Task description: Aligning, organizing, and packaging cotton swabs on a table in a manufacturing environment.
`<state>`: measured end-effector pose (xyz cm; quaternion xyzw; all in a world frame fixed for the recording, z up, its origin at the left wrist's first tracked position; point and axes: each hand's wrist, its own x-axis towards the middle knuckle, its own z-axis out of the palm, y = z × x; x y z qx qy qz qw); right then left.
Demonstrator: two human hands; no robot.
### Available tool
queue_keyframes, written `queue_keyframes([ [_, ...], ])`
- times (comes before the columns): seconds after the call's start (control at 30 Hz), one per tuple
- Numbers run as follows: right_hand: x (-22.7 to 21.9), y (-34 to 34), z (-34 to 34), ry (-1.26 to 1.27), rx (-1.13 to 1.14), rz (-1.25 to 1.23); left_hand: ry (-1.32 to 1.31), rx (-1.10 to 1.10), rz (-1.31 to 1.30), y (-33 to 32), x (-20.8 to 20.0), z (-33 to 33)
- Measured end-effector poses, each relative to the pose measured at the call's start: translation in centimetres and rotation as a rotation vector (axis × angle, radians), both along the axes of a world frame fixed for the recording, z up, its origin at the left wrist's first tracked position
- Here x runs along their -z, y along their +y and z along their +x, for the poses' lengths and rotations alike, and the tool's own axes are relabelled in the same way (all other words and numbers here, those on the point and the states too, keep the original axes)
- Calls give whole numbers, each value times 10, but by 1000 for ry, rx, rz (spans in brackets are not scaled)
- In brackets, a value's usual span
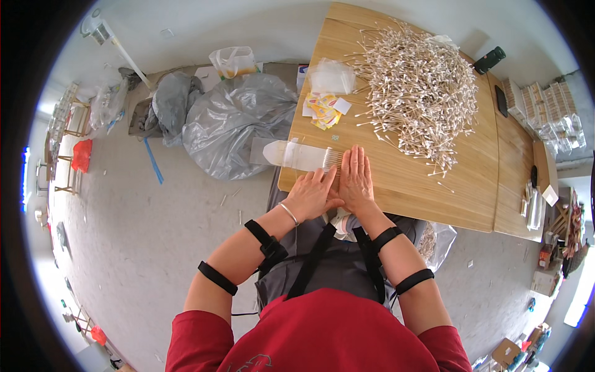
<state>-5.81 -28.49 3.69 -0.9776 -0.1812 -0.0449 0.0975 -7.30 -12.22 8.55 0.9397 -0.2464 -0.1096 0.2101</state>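
Observation:
A row of cotton swabs (333, 159) lies side by side near the table's left front edge, partly inside or on a clear plastic sleeve with a white pointed insert (294, 155); which of the two I cannot tell. My left hand (310, 193) rests at the near side of this row, its fingertips touching the swabs and its thumb reaching toward my right hand. Flat against the row's right end lies my right hand (356, 180), with fingers stretched out and held together. Beyond both hands spreads a large heap of loose cotton swabs (421, 93).
Clear plastic sleeves (332, 77) and yellow-and-white paper labels (325, 110) lie on the wooden table (434, 198). A black bottle (489, 60) and a phone (501, 101) are farther right. A big grey plastic bag (238, 118) stands on the floor to the left.

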Motion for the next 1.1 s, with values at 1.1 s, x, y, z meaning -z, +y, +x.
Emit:
queue_keyframes([
  [1.1,-18,4,-1,152,25,-7,209,-75,18,-6,1,21],
])
